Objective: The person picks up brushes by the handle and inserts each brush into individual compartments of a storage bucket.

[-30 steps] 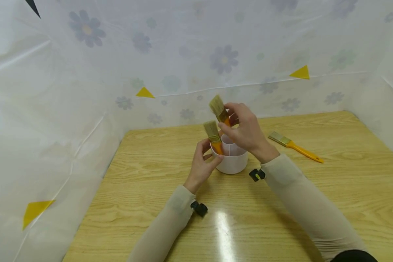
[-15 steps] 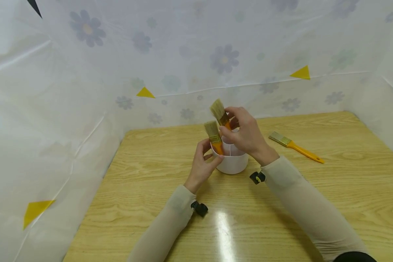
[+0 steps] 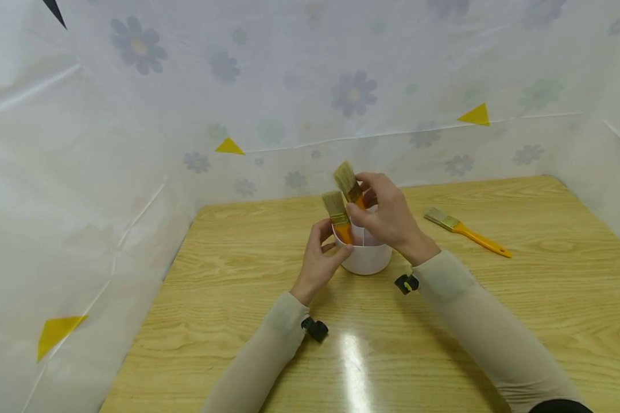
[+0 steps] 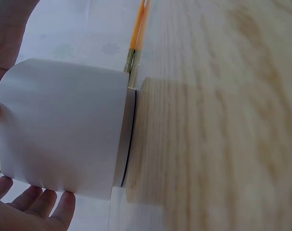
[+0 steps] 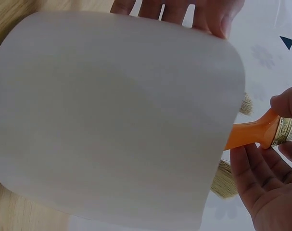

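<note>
A white divided desk organizer (image 3: 367,261) stands upright on the table. My left hand (image 3: 316,265) grips its left side, the thumb at the rim and the fingers along the wall in the left wrist view. My right hand (image 3: 390,213) pinches a paintbrush (image 3: 347,179), bristles up, just below its metal band. In the right wrist view that brush's orange handle (image 5: 249,134) passes behind the organizer's rim, its lower end hidden. A second paintbrush (image 3: 334,205) stands bristles up in the left compartment. Two bristle heads, one the lower tuft (image 5: 224,179), show beyond the rim.
Another paintbrush (image 3: 479,238) with a yellow-orange handle lies on the wooden table (image 3: 227,298) to the right. Flowered plastic sheeting (image 3: 289,86) hangs behind the table and along the sides, with yellow triangles on it.
My right hand has lowered the pinched paintbrush a little toward the organizer. My left hand, the organizer and the lying brush have stayed in place.
</note>
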Demonstrator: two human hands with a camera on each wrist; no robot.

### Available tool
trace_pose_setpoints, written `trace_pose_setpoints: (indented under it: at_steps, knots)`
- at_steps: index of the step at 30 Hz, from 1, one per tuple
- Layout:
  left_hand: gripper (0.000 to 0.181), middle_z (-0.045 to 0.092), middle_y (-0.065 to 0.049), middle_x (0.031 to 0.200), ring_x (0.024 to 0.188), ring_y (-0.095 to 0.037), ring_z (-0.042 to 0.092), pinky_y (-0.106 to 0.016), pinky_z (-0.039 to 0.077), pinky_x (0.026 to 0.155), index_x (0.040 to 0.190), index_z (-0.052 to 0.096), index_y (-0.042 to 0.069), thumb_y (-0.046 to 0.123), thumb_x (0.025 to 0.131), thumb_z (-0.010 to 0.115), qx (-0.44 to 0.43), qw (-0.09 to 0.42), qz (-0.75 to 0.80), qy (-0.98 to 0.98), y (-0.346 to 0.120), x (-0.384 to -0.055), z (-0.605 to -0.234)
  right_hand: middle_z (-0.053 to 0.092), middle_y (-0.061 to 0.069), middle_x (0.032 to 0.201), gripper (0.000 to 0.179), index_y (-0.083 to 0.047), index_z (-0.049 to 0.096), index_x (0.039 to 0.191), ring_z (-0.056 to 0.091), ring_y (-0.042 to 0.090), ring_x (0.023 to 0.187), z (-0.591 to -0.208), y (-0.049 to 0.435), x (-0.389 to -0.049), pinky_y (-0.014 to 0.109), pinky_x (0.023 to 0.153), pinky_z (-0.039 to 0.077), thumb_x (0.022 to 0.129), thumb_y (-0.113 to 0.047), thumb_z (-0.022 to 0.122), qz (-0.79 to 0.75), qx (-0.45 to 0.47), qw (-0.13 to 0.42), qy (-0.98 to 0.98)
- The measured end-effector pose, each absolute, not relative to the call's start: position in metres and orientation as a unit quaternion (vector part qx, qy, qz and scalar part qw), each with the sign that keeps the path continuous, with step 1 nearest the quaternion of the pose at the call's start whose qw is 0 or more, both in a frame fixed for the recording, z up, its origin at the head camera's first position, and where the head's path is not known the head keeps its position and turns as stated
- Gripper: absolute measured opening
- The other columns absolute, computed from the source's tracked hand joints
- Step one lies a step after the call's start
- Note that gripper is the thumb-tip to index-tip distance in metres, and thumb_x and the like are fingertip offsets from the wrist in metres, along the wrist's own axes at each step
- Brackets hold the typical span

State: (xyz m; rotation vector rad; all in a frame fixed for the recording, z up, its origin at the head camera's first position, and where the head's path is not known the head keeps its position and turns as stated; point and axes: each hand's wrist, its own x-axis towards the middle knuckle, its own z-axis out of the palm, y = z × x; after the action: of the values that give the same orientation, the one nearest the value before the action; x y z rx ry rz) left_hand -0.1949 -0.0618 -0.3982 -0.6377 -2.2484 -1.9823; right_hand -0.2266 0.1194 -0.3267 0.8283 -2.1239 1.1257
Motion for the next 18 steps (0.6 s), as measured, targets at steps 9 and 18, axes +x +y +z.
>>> trace_pose_setpoints:
  at_steps: [9, 18]
  knots:
    - [0.062, 0.044, -0.002, 0.138, 0.128, -0.019, 0.042, -0.046, 0.04, 0.101, 0.14, 0.037, 0.018, 0.016, 0.087, 0.069, -0.202, 0.051, -0.64, -0.74, -0.0616, -0.1985, -0.4077, 0.057, 0.012, 0.098, 0.048, 0.001, 0.052, 0.123, 0.059, 0.02, 0.071, -0.3307, 0.1196, -0.2258, 0.035, 0.064, 0.054, 0.08, -0.011, 0.073, 0.412, 0.308, 0.291, -0.807]
    - [0.064, 0.041, -0.008, 0.14, 0.13, -0.025, 0.04, -0.05, 0.038, 0.102, 0.143, 0.034, 0.013, 0.013, 0.088, 0.068, -0.204, 0.043, -0.637, -0.742, -0.0622, -0.1969, -0.4051, 0.056, 0.01, 0.098, 0.046, -0.001, 0.053, 0.12, 0.058, 0.019, 0.07, -0.336, 0.12, -0.2247, 0.039, 0.062, 0.054, 0.082, -0.013, 0.074, 0.413, 0.301, 0.281, -0.812]
